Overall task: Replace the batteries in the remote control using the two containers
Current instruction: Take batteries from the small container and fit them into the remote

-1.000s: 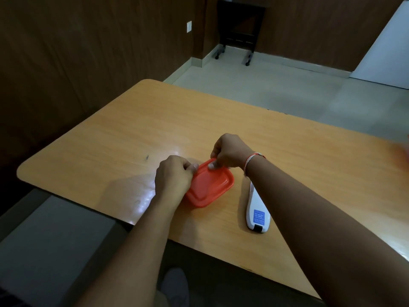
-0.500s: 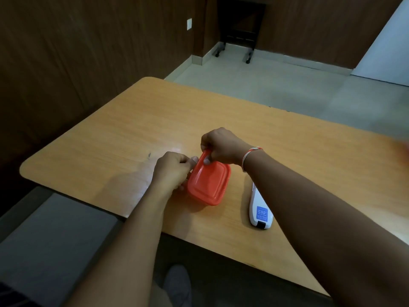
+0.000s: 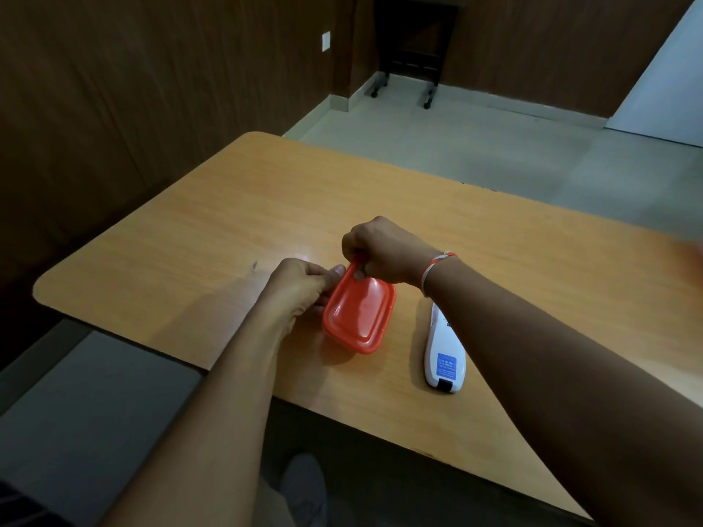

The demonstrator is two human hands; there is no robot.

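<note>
A small orange lidded container (image 3: pixel 359 315) sits on the wooden table (image 3: pixel 198 230), its far end tipped up. My left hand (image 3: pixel 300 287) grips its left side with curled fingers. My right hand (image 3: pixel 380 251) pinches the far edge of the orange lid between thumb and fingers. The white remote control (image 3: pixel 443 357) lies back side up to the right of the container, a blue label near its close end, partly under my right forearm. What the container holds is hidden.
A blurred reddish thing (image 3: pixel 694 256) shows at the table's right edge. The table's near edge runs just below the container. A dark stand on wheels (image 3: pixel 411 43) is against the far wall. A grey surface (image 3: pixel 76 412) lies lower left.
My right hand has lifted the far edge of the lid, so the container now tilts toward me. The left hand kept its grip. The remote has not moved.
</note>
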